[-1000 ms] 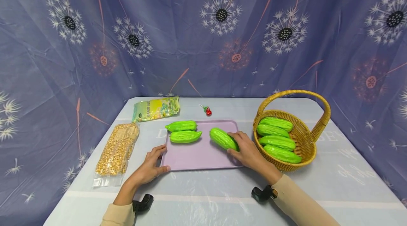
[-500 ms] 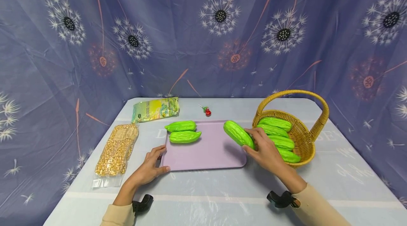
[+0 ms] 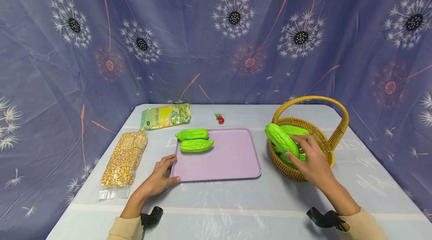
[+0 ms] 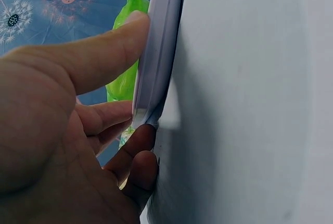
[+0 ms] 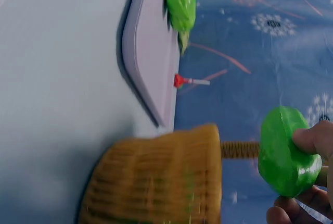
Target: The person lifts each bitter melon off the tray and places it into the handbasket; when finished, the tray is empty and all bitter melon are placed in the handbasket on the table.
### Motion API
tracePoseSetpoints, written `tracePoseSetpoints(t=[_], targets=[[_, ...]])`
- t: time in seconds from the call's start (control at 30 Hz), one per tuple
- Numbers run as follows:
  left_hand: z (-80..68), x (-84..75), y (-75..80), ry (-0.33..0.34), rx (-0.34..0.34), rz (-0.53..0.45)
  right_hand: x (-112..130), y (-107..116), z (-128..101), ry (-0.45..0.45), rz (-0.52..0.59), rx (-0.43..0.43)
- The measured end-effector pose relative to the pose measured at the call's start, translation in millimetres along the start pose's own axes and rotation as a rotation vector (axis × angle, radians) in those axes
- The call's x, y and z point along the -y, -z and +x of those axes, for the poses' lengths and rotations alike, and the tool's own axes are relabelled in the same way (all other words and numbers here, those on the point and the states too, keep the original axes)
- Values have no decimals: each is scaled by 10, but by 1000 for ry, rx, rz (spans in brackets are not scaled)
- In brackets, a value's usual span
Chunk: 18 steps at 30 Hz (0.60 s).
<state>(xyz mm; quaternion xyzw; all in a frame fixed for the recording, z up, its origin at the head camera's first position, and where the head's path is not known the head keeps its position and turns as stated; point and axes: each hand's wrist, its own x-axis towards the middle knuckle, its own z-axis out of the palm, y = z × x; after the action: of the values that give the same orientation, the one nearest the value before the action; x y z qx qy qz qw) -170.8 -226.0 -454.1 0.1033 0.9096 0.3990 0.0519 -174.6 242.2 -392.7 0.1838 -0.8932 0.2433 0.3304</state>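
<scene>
My right hand (image 3: 312, 161) holds a bright green, ridged bitter gourd (image 3: 282, 139) tilted above the wicker basket (image 3: 329, 153), thumb on one side and fingers on the other. Under it, more green gourds (image 3: 295, 130) lie in the basket, partly hidden by the hand and the held gourd. In the right wrist view the held gourd (image 5: 285, 151) is apart from the basket rim. My left hand (image 3: 158, 178) grips the near left corner of the lilac tray (image 3: 222, 161), with the thumb on its rim. Two gourds (image 3: 196, 145) lie side by side at the tray's far left.
A clear bag of yellow kernels (image 3: 124, 159) lies left of the tray. Behind are a green-yellow packet (image 3: 165, 116) and a small red item with a green part (image 3: 220, 118). The basket's tall handle (image 3: 342, 127) arches over it. A patterned curtain (image 3: 202, 45) hangs behind the table.
My right hand has lifted the gourd off the tray and carried it right, over the basket. The left hand has stayed at the tray corner.
</scene>
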Motion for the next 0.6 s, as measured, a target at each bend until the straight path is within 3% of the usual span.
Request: tracePoseSetpoints(t=[0.13, 0.6], targets=[[2, -2, 3, 0, -1, -1, -88, 94, -54, -7, -16, -30], [3, -11, -1, 5, 5, 3, -469, 245, -298, -156, -100, -67]])
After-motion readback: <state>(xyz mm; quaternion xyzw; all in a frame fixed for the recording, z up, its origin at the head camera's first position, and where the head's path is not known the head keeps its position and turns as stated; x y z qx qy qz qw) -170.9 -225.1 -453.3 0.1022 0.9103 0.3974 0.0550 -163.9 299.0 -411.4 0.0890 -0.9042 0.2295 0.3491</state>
